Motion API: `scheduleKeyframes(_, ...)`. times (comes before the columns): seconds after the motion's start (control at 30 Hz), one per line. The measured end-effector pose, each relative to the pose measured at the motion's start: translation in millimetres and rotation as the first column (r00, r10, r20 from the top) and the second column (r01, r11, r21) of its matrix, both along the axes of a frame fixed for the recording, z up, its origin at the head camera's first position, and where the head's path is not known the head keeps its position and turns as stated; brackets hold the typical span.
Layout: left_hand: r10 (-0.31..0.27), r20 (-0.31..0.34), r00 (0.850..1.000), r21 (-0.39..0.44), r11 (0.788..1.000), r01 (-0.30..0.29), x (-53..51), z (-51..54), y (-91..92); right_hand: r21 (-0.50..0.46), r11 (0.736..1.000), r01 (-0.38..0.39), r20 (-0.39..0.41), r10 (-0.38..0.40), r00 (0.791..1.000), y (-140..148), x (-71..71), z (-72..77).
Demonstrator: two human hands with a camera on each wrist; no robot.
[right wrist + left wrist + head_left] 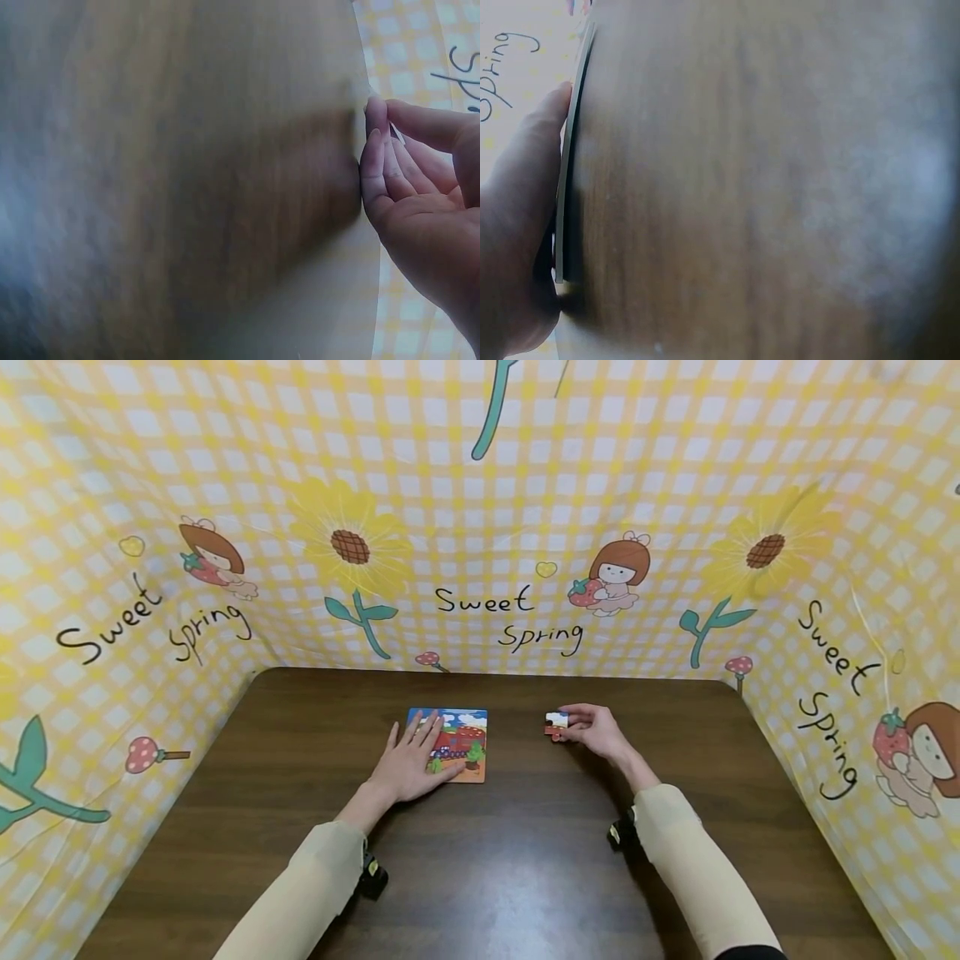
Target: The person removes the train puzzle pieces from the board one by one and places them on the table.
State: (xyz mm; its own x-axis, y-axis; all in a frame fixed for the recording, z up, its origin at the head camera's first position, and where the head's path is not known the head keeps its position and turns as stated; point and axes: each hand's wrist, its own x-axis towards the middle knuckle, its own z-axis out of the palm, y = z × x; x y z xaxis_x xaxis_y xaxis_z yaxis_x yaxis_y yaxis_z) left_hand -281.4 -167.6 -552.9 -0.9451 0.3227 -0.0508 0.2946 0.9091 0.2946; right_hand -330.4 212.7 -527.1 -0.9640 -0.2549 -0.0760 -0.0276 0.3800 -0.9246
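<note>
A square picture puzzle (pixel 468 745) with a red, blue and green scene lies on the table, left of the middle. My left hand (pixel 408 767) rests flat over its left part, fingers spread and straight. In the left wrist view the puzzle's thin edge (pixel 570 157) shows beside my left hand (pixel 517 202). To the right, my right hand (pixel 597 732) pinches a small puzzle piece (pixel 553 722) between thumb and fingers. The right wrist view shows my right hand (pixel 427 180) with thumb and fingertips together; the piece is mostly hidden there.
The brown wooden table (pixel 480 860) carries both hands' work. Yellow checked cloth (pixel 480 527) with flowers and lettering stands behind it and along both sides. A dark wrist camera (pixel 372 877) sits under the left cuff, another (pixel 622 832) at the right cuff.
</note>
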Motion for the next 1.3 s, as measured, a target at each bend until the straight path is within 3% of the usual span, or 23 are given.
scheduleKeyframes(0.6, -0.002, -0.002, 1.000, 0.012, 1.000, 0.002, -1.9, 1.3, -1.0, 0.152, 0.988, 0.007, -0.046, 0.000, 0.999, 21.5, -5.3, 0.9)
scheduleKeyframes(0.97, -0.004, 0.001, 1.000, 0.021, 1.000, 0.004, 0.5, -0.9, -1.5, 0.284, 0.958, 0.035, -0.144, 0.007, 0.989, 15.4, -4.9, -0.8)
scheduleKeyframes(1.3, -0.008, 0.002, 1.000, 0.012, 1.000, 0.008, -0.1, 0.8, -1.4, 0.325, 0.943, 0.079, -0.148, -0.032, 0.988, 6.1, -3.2, 1.1)
